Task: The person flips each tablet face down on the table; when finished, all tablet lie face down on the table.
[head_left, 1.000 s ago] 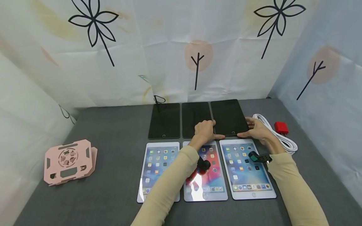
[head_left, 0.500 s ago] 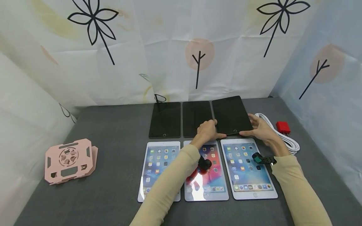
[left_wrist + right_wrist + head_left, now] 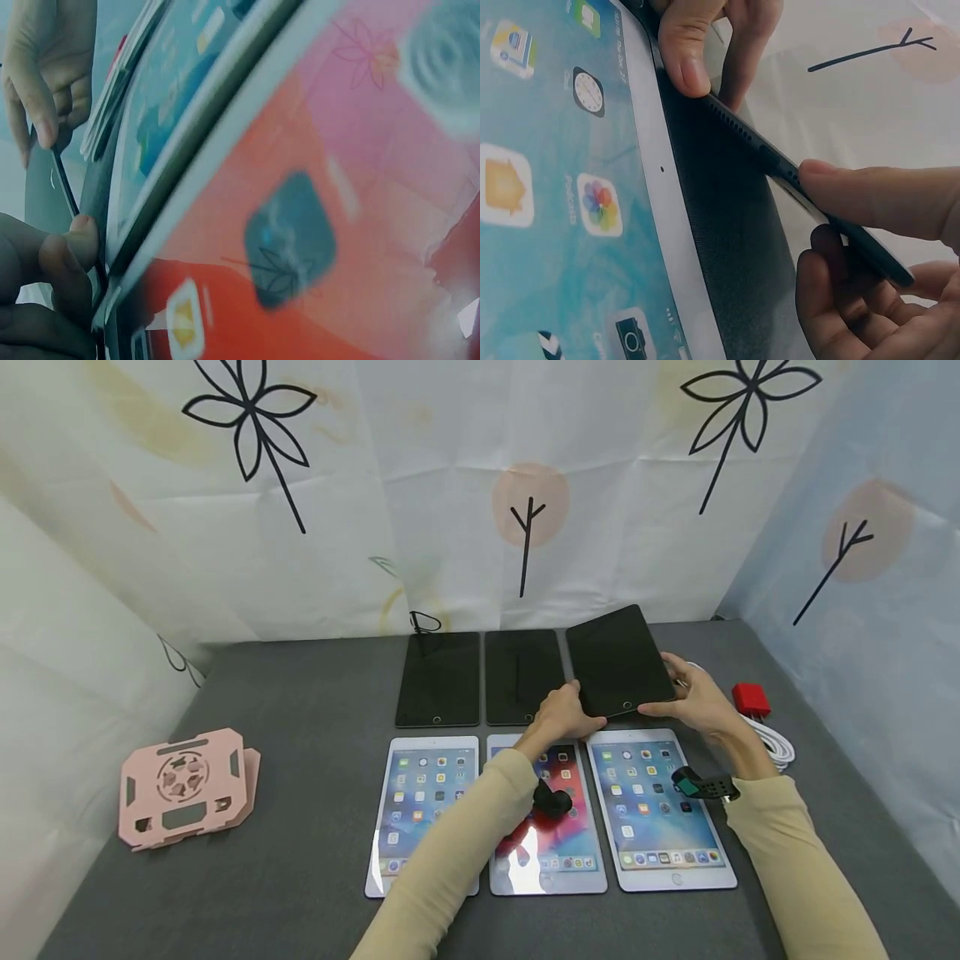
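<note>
rear tablets [image 3: 621, 660]: black | front tablets [image 3: 652, 827]: white-framed | plug [image 3: 751, 699]: red | backdrop [image 3: 427, 468]: pale — black-line flowers [image 3: 251, 407]

- Desk [image 3: 292, 710]: dark grey, matte top.
- Far side: two black, thin rectangular tablets, flat, screens dark, side by side; left one [image 3: 438, 681], other one [image 3: 522, 672].
- Nearer: three white-framed rectangular tablets, flat, screens lit with icons; left one [image 3: 416, 785], middle one [image 3: 555, 852], right one [image 3: 656, 806]. First two partly hidden from above.
- Left, well apart: pale pink, flat-panelled object with cut-outs [image 3: 183, 789].
- Right: coiled white cable [image 3: 776, 745], partly hidden; small red block [image 3: 750, 699] beside it.
</note>
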{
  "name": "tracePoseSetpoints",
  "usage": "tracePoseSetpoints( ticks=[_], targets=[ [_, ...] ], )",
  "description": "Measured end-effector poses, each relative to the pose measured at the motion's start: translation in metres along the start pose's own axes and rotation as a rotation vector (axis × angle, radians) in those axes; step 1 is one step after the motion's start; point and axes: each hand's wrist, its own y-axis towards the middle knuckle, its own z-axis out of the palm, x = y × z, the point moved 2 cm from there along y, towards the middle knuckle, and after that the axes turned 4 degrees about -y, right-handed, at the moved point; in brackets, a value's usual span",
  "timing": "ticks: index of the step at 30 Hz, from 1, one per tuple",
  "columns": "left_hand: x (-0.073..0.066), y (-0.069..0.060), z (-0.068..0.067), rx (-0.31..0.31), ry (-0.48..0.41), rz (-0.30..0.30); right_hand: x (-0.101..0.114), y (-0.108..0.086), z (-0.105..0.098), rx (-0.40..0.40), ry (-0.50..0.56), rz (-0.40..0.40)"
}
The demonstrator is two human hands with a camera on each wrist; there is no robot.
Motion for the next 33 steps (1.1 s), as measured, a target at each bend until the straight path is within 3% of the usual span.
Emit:
tracePoseSetpoints(
  ticks=[9, 19, 28, 33],
  targets=[
    [-0.002, -0.004, 0.006, 0.026, -0.206, 0.001, 0.014, -0.004, -0.005, -0.011, 0.008, -0.031],
    [-0.002, 0.000, 0.014, 0.019, -0.274, -0.002, 0.035, -0.007, -0.005, -0.048, -0.046, -0.111],
    [-0.001, -0.001, 0.014, 0.083, -0.294, 0.014, 0.049, -0.009, 0.003, -0.088, -0.023, -0.221],
    [0.002, -0.001, 0.013, 0.094, -0.302, 0.030, 0.052, -0.008, 0.009, -0.105, -0.044, -0.210]
  ],
)
